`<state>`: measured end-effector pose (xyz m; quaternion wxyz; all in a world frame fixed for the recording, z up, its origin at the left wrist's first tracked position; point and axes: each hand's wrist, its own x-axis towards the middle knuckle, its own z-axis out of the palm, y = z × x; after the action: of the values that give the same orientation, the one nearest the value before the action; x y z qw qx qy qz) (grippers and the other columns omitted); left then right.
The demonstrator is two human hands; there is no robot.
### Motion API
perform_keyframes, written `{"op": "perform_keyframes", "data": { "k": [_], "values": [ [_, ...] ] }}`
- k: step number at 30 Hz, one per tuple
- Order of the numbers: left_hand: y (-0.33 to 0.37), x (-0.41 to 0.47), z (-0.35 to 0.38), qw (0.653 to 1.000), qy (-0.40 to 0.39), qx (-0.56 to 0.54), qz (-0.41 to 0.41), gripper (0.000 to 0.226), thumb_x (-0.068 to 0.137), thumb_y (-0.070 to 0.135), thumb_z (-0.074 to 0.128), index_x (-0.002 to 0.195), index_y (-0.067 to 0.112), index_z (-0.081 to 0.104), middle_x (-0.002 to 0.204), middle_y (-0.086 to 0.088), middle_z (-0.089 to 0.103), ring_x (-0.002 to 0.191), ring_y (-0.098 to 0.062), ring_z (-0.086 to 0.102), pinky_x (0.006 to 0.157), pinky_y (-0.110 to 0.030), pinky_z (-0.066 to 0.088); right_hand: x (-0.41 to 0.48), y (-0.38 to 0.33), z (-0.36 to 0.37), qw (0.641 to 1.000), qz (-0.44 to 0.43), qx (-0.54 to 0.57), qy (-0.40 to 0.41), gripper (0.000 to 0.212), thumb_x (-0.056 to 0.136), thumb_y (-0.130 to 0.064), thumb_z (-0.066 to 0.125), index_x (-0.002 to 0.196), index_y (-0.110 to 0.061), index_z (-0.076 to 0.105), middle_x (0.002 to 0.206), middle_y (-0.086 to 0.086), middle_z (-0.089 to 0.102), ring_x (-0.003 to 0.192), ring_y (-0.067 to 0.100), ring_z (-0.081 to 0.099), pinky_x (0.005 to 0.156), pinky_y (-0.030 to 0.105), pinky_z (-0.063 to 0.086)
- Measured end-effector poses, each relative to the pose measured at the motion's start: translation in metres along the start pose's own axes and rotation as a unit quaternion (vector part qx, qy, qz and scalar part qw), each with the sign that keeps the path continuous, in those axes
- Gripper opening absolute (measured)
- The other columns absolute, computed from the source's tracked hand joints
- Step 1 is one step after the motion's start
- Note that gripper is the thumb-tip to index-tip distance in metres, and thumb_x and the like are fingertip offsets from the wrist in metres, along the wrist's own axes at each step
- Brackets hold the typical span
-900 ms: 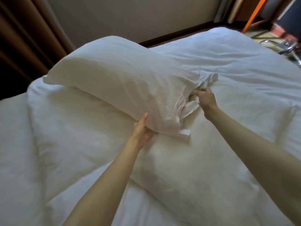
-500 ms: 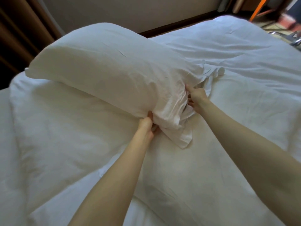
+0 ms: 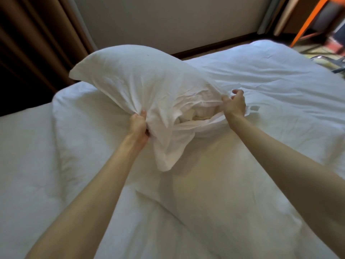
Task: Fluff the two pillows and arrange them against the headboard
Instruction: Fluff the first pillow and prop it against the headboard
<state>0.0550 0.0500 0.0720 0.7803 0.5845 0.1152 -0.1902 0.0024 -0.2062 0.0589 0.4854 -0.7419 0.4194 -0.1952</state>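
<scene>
A white pillow (image 3: 141, 79) in a loose white case is lifted off the bed, its far end tilted up to the left. My left hand (image 3: 139, 126) clutches a bunch of the case at the near left corner. My right hand (image 3: 235, 105) grips the case's open edge on the right. Between the hands the case gapes and the inner pillow shows. A second white pillow (image 3: 233, 174) lies flat on the bed under my forearms.
A white duvet (image 3: 280, 75) covers the bed to the right and a white sheet (image 3: 28, 156) to the left. Brown curtains (image 3: 33, 43) hang at the left, a pale wall (image 3: 168, 21) behind. An orange frame (image 3: 309, 21) and a metal chair (image 3: 334, 62) stand at the far right.
Both hands have closed on the pillowcase's open end and raised the pillow off the bed. The right hand moved out to the right, pulling the case's mouth open.
</scene>
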Motion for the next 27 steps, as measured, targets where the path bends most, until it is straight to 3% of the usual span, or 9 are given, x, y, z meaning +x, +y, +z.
{"op": "perform_keyframes", "data": {
  "k": [3, 7, 12, 16, 19, 22, 27],
  "values": [
    [0.036, -0.029, -0.041, 0.999, -0.028, -0.013, 0.014, 0.027, 0.104, 0.012, 0.032, 0.111, 0.002, 0.057, 0.083, -0.004, 0.073, 0.074, -0.015, 0.07, 0.07, -0.027, 0.059, -0.022, -0.018, 0.0, 0.999, -0.017, -0.001, -0.037, 0.045, 0.092, -0.029, 0.047, 0.132, -0.01, 0.041, 0.137, 0.012, 0.046, 0.12, 0.029, 0.049, 0.092, 0.033, 0.039],
    [0.061, -0.092, -0.101, 0.998, -0.041, 0.053, 0.012, 0.027, 0.103, 0.017, 0.038, 0.098, 0.008, 0.063, 0.076, 0.004, 0.078, 0.072, -0.008, 0.074, 0.061, -0.021, 0.058, -0.061, -0.02, 0.01, 0.993, -0.016, -0.028, -0.111, 0.046, 0.092, -0.032, 0.05, 0.131, -0.01, 0.044, 0.139, 0.013, 0.046, 0.121, 0.03, 0.049, 0.087, 0.03, 0.035],
    [0.052, -0.187, -0.197, 0.988, -0.025, 0.147, -0.043, 0.026, 0.101, 0.023, 0.043, 0.103, 0.01, 0.066, 0.086, 0.002, 0.078, 0.077, -0.009, 0.074, 0.062, -0.019, 0.057, -0.137, -0.006, 0.035, 0.976, 0.051, -0.046, -0.207, 0.056, 0.088, -0.043, 0.054, 0.133, -0.012, 0.042, 0.138, 0.014, 0.049, 0.12, 0.029, 0.05, 0.085, 0.03, 0.033],
    [0.032, -0.248, -0.26, 0.972, -0.001, 0.211, -0.099, 0.028, 0.1, 0.022, 0.044, 0.109, 0.006, 0.064, 0.099, -0.007, 0.073, 0.078, -0.008, 0.073, 0.066, -0.018, 0.058, -0.203, 0.014, 0.064, 0.954, 0.085, -0.057, -0.281, 0.065, 0.085, -0.053, 0.051, 0.131, -0.008, 0.043, 0.132, 0.014, 0.054, 0.115, 0.031, 0.054, 0.09, 0.033, 0.041],
    [0.034, -0.277, -0.301, 0.953, -0.008, 0.28, -0.12, 0.034, 0.099, 0.025, 0.045, 0.112, 0.001, 0.065, 0.108, -0.014, 0.072, 0.091, -0.019, 0.071, 0.077, -0.027, 0.058, -0.227, 0.026, 0.075, 0.944, 0.115, -0.054, -0.304, 0.072, 0.084, -0.057, 0.05, 0.129, -0.001, 0.047, 0.131, 0.02, 0.056, 0.115, 0.035, 0.056, 0.1, 0.042, 0.044],
    [0.04, -0.303, -0.337, 0.92, -0.019, 0.366, -0.139, 0.036, 0.098, 0.03, 0.047, 0.111, 0.005, 0.067, 0.109, -0.012, 0.073, 0.099, -0.025, 0.07, 0.09, -0.039, 0.053, -0.252, 0.041, 0.079, 0.929, 0.17, -0.039, -0.326, 0.081, 0.086, -0.057, 0.051, 0.144, -0.004, 0.033, 0.145, 0.015, 0.044, 0.129, 0.035, 0.045, 0.103, 0.041, 0.036],
    [0.015, -0.313, -0.358, 0.897, -0.021, 0.397, -0.191, 0.03, 0.1, 0.029, 0.045, 0.116, 0.013, 0.066, 0.107, 0.005, 0.073, 0.09, -0.001, 0.069, 0.072, -0.012, 0.051, -0.296, 0.074, 0.093, 0.912, 0.22, 0.027, -0.346, 0.077, 0.087, -0.06, 0.047, 0.143, -0.009, 0.04, 0.146, 0.011, 0.047, 0.132, 0.028, 0.045, 0.114, 0.043, 0.033]
  ]
}}
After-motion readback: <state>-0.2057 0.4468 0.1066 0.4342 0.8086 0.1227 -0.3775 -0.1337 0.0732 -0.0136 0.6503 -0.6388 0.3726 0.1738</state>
